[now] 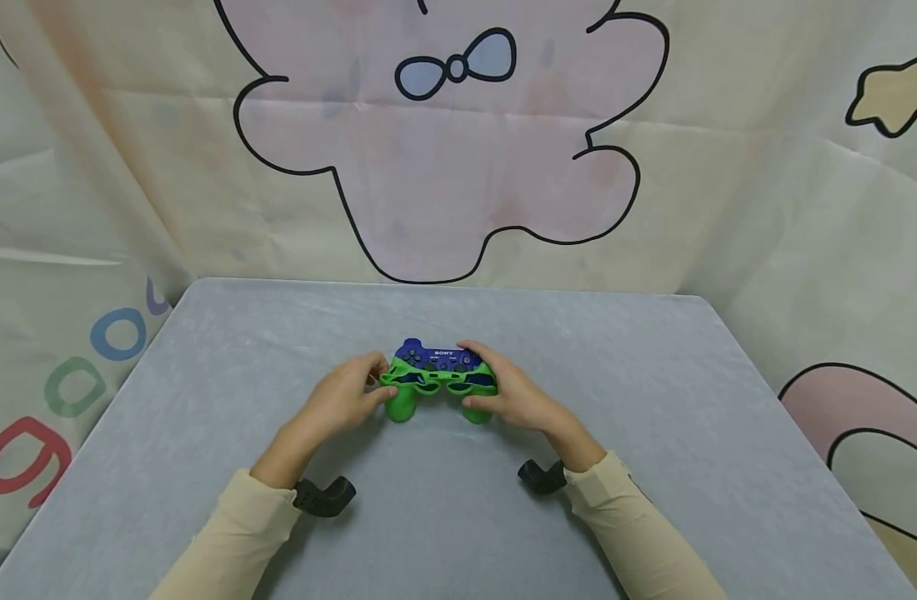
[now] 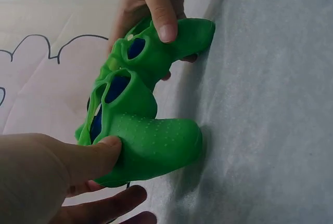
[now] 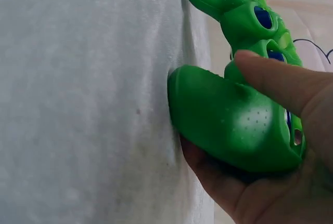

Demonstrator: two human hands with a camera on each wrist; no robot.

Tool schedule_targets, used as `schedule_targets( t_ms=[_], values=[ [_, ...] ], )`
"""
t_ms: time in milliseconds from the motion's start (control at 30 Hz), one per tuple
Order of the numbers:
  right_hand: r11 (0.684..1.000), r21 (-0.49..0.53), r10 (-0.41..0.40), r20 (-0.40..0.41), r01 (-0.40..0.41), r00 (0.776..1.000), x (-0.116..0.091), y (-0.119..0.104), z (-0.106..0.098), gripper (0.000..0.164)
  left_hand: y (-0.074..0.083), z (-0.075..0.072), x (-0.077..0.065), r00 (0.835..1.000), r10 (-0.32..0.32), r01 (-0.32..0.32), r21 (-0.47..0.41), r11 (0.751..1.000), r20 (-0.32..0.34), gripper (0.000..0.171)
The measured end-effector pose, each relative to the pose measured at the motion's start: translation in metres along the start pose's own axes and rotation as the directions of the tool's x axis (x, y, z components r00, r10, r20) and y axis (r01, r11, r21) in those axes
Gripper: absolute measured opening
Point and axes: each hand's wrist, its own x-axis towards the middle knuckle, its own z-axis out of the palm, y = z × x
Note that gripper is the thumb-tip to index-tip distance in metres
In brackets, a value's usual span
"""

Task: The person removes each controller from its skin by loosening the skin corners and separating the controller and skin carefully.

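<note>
A blue game controller [image 1: 449, 360] marked SONY sits between the hands near the middle of the table, its grips toward the person. A green silicone cover [image 1: 402, 404] wraps the grips and near side, while blue face shows at the far side. Blue also shows through the cover's openings in both wrist views. My left hand [image 1: 346, 396] pinches the left side, thumb on the dotted green grip [image 2: 161, 141]. My right hand [image 1: 520, 396] holds the right side, with the thumb over the cover and the fingers beneath the right grip [image 3: 218, 115].
A pale grey cloth covers the table [image 1: 443, 517]. Black wrist devices [image 1: 325, 497] sit at both sleeve cuffs. Behind the table hangs a printed curtain [image 1: 428, 183] with a bow drawing, and more printed cloth flanks both sides.
</note>
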Motion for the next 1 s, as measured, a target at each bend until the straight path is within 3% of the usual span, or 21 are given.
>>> schedule_targets(
  t_ms=[133, 367, 567, 667, 800, 1000],
  values=[
    [1.0, 0.029, 0.011, -0.022, -0.01, 1.0, -0.001, 0.002, -0.001, 0.09, 0.002, -0.001, 0.001, 1.0, -0.014, 0.016, -0.079, 0.997, 0.023, 0.021],
    [0.992, 0.13, 0.009, -0.023, -0.006, 1.0, -0.003, 0.002, -0.006, 0.081, 0.003, -0.003, 0.001, 0.997, -0.046, 0.057, -0.177, 0.982, 0.068, 0.039],
    [0.968, 0.249, -0.048, 0.016, 0.043, 0.999, -0.004, 0.001, -0.01, 0.083, 0.003, -0.009, -0.004, 0.995, 0.015, 0.008, -0.227, 0.974, 0.099, 0.077],
    [0.965, 0.257, -0.055, -0.011, 0.056, 0.998, -0.002, 0.002, -0.01, 0.078, 0.004, -0.01, -0.005, 0.995, 0.059, -0.039, -0.21, 0.977, 0.086, 0.079],
    [0.983, 0.176, -0.049, -0.022, 0.052, 0.999, -0.001, 0.002, -0.01, 0.072, 0.004, -0.008, -0.003, 0.996, 0.069, -0.06, -0.162, 0.985, 0.055, 0.071],
    [1.0, 0.01, -0.028, 0.038, 0.028, 0.999, -0.005, 0.0, -0.012, 0.079, 0.003, -0.008, -0.004, 0.998, 0.031, -0.023, -0.132, 0.991, 0.058, 0.067]
  ],
)
